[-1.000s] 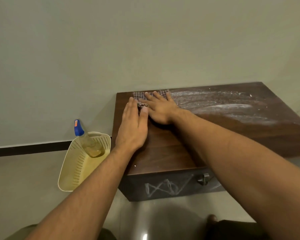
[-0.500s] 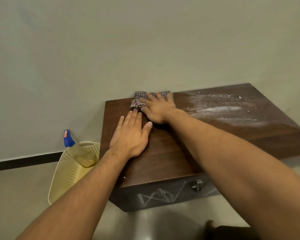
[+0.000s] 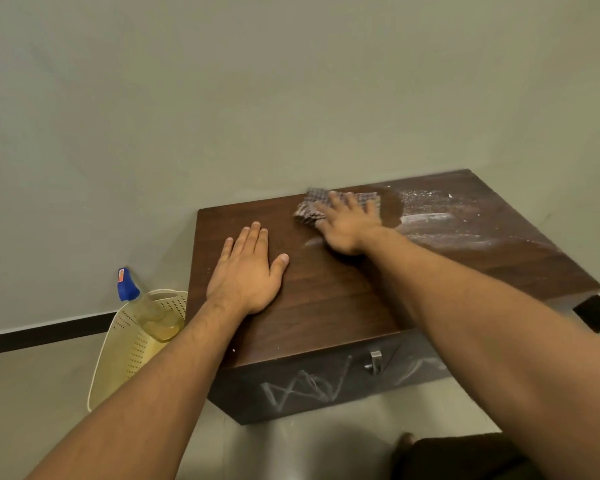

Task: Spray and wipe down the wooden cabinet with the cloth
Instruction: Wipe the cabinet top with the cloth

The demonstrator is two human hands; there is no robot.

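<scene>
The cabinet stands on the floor against a pale wall, its dark wooden top facing up. The checked cloth lies bunched at the back of the top, close to the wall and about midway along it. The right hand lies over the cloth with fingers straight and spread, pressing it flat onto the wood; the cloth sticks out past the fingertips and to the left. Just right of the cloth is a darker, clean patch, and beyond it white powder streaks the right half of the top. The left hand rests palm down on the bare left part of the top, fingers straight and close together, thumb out, holding nothing and well apart from the cloth. The front panel carries a small metal handle and white scribbles. On the floor just left of the cabinet sits a cream perforated basket, with the spray bottle leaning inside it, blue nozzle up, yellowish liquid inside.
</scene>
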